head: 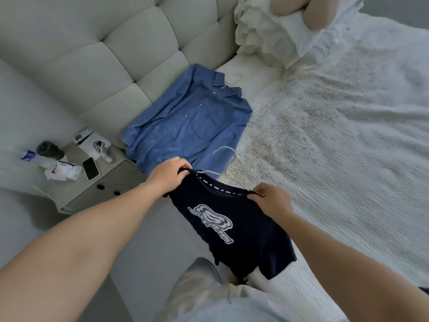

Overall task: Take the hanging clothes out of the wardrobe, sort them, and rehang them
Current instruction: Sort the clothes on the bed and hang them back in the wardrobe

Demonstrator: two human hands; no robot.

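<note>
The person holds a navy T-shirt [234, 231] up by its neckline over the near edge of the bed [336, 147]. The left hand [170, 176] has its fingers curled round the left side of the collar, and the right hand [270, 201] pinches the right side of the collar between thumb and fingers. The shirt hangs down from both hands, its pale printed graphic [210, 220] facing the camera and its hem near the person's legs. A white hanger [222, 159] sticks out of the neck opening, its hook lying over the bed just beyond the collar.

Farther on the bed, a blue button-up shirt [185, 119] lies spread flat, collar toward the far side, with its left edge against the tufted headboard [97, 54]. White pillows [290, 33] are piled at the far end of the bed.

To the left, a nightstand [109, 182] stands beside the bed. On it lie a black phone [90, 168], a dark-lidded bottle [50, 151], a white crumpled wrapper [62, 171] and a white card with a black drawing [97, 145].
</note>
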